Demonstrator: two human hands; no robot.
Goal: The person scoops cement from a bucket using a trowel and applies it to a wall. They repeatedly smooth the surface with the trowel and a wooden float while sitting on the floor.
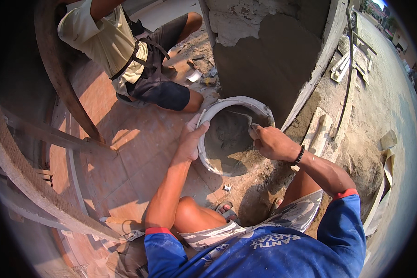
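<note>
A round white-rimmed bucket [211, 111] stands between my knees and the wall, with wet grey mortar [224, 132] inside. My left hand [193, 135] is closed on the bucket's left rim, thumb over the edge. A thin pale strip shows by its fingertips; I cannot tell whether it belongs to the rim. Over the right side of the bucket, my right hand [269, 141] makes a fist round the handle of what looks like a trowel [249, 118]. Its mortar-smeared blade is hard to tell from the mix. Sunlight falls across part of the mortar.
Beyond the bucket rises a partly plastered wall [268, 55]. At upper left another person [139, 60] crouches on the tiled floor [125, 162]. Wooden posts and beams [32, 185] stand on the left. On the right lie planks [319, 132], sand [356, 162] and scraps beside the road.
</note>
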